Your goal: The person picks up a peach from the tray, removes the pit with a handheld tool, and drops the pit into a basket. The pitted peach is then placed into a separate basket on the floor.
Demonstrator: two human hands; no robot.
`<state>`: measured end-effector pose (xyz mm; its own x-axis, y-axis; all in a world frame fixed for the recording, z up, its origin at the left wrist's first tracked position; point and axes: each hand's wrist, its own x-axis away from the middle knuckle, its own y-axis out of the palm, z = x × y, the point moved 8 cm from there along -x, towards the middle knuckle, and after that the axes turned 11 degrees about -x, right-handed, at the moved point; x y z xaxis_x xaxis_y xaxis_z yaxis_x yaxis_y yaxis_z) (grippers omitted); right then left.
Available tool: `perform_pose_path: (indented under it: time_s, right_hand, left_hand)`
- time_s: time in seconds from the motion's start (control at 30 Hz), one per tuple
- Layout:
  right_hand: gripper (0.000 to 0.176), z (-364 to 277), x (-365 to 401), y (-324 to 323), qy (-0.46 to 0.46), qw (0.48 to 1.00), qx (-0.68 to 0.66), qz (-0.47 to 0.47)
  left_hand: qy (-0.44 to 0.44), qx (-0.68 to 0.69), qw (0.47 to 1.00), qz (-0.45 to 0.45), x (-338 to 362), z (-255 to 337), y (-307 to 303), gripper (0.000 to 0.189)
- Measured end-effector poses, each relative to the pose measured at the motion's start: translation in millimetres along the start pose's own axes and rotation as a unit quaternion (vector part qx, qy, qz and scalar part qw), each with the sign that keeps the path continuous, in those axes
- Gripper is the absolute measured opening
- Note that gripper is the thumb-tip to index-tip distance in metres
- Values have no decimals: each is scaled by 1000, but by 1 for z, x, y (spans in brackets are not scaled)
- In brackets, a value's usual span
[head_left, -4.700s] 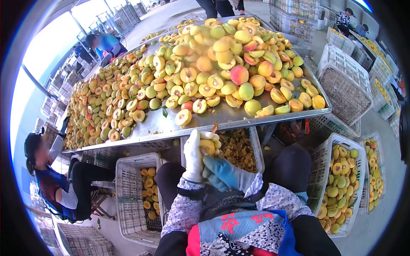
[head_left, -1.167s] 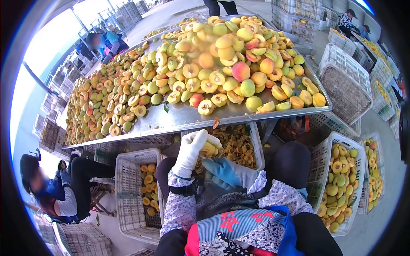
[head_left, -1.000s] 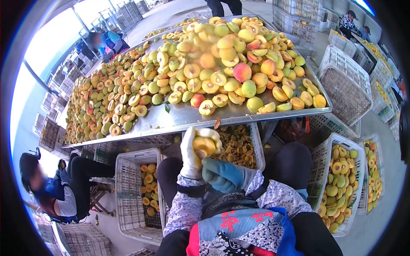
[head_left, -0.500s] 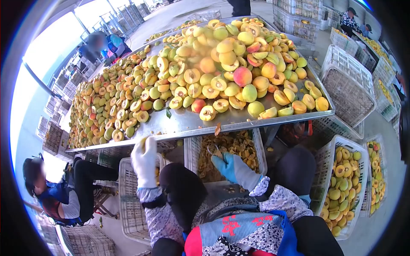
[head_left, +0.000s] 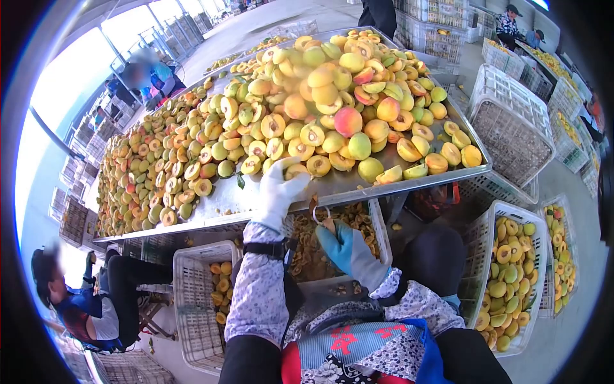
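While the right hand point(head_left: 352, 253) holds a small tool point(head_left: 329, 224) with a metal loop, just in front of the metal table point(head_left: 224, 200), a crate point(head_left: 382, 235) of yellow and brown bits sits below the table's near edge. Another crate point(head_left: 190, 307), with orange halves in it, stands in front of the table's left part. The left hand point(head_left: 276, 195), in a white glove, has just come from over that crate, with nothing in it, to the table's near edge. Its finger and thumb are apart around a fruit half point(head_left: 296, 171) lying on the table; I can't tell if they touch it. So one piece looks done, I think, and the work is on to another. Behind it, a big heap of fruit point(head_left: 320, 136) covers much of the table. Past the table's far left side is a person point(head_left: 165, 80).
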<state>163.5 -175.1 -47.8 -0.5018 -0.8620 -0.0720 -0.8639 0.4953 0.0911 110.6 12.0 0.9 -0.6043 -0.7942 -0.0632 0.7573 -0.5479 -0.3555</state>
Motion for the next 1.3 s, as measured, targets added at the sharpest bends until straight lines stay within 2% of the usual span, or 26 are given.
perform_pose_path:
  time_s: [0.03, 0.07, 0.13, 0.17, 0.2, 0.27, 0.3, 0.33, 0.4, 0.43, 0.53, 0.63, 0.77, 0.87, 0.93, 0.97, 1.03, 1.17, 1.23, 1.3]
  right_hand:
    - [30, -6, -2, -5, -2, 999, -25, 31]
    - [30, -10, -3, -7, -3, 999, -25, 32]
    - [31, -13, -3, -10, 13, 995, -89, 53]
    - [31, -10, -3, -8, 12, 995, -89, 50]
    - [30, -5, -5, -3, 8, 997, -74, 33]
    - [29, -5, -3, 5, 2, 998, -59, 14]
    - [30, -13, 0, 9, -36, 998, -42, 5]
    - [31, -20, 4, 13, -74, 997, -24, -5]
    - [32, -8, 3, 19, -71, 997, 19, -13]
    - [34, -3, 2, 21, -67, 996, 60, -19]
    - [36, -20, 10, 15, -112, 989, 100, 9]
    - [35, -24, 13, 19, -133, 981, 139, -10]
    - [35, -15, 13, 24, -117, 984, 131, -29]
    - [27, -10, 14, 27, -80, 974, 200, -65]
    - [30, -10, 16, 32, -114, 961, 231, -99]
    - [30, -10, 17, 32, -113, 961, 230, -99]
    - [33, -3, 18, 31, -46, 971, 214, -90]
    - [36, 6, 21, 39, -83, 986, 120, -87]
    - [41, 14, 21, 42, -18, 994, 62, -92]
    - [43, 13, 22, 41, -18, 993, 55, -99]
  left_hand:
    - [37, 29, 999, 25, 10, 17, -5, 37]
    - [38, 28, 999, 24, 20, 22, -6, 37]
    - [159, -41, 986, 28, 47, 54, -8, 30]
    - [90, -23, 996, -15, 62, 56, -3, 25]
    - [82, -9, 996, -26, 71, 52, 0, 29]
    - [43, 126, 991, 22, 83, 34, 9, 40]
    - [61, 154, 984, 66, 92, 40, 11, 54]
    - [62, 155, 984, 69, 96, 36, 14, 54]
    - [-30, 395, 916, 58, 97, 10, 27, 63]
    - [-74, 405, 906, 96, 100, 6, 28, 67]
    - [-83, 375, 920, 84, 98, -11, 22, 70]
    - [-68, 373, 923, 73, 103, -10, 19, 69]
    - [-76, 365, 925, 77, 110, -4, 22, 67]
    - [-94, 372, 917, 110, 115, -2, 23, 64]
    - [-80, 345, 924, 145, 117, -2, 19, 60]
    - [-82, 344, 924, 144, 117, -5, 17, 60]
    - [-77, 333, 937, 72, 113, -7, 19, 57]
    - [-86, 310, 943, 79, 115, -7, 20, 55]
    - [-91, 335, 928, 137, 119, -9, 20, 55]
    - [-82, 327, 933, 124, 119, -10, 21, 56]
